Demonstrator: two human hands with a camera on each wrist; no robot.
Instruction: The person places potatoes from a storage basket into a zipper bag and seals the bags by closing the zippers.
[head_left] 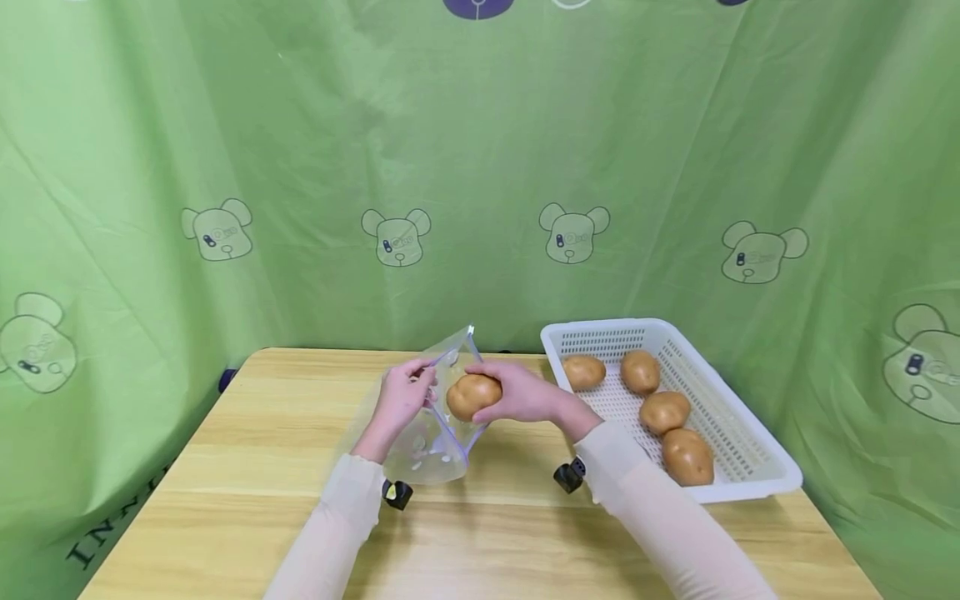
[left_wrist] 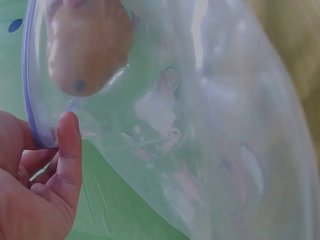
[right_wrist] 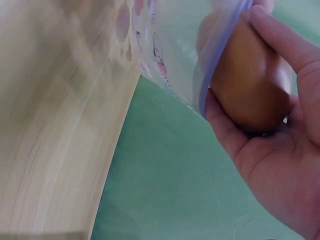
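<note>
The left hand (head_left: 402,397) pinches the rim of a clear zip bag (head_left: 422,457) over the desk (head_left: 262,433). The right hand (head_left: 522,394), fingers and thumb curled round a potato (head_left: 471,397), holds it partly within the bag's open mouth. On the right, a white basket (head_left: 731,400) holds four more potatoes (head_left: 665,412).

Dark capitals (head_left: 101,528) beginning "INN" stand on the green curtain (head_left: 480,125) beyond the left edge of the surface (head_left: 277,417); small lettering on its bear heads (head_left: 574,239) is illegible.
</note>
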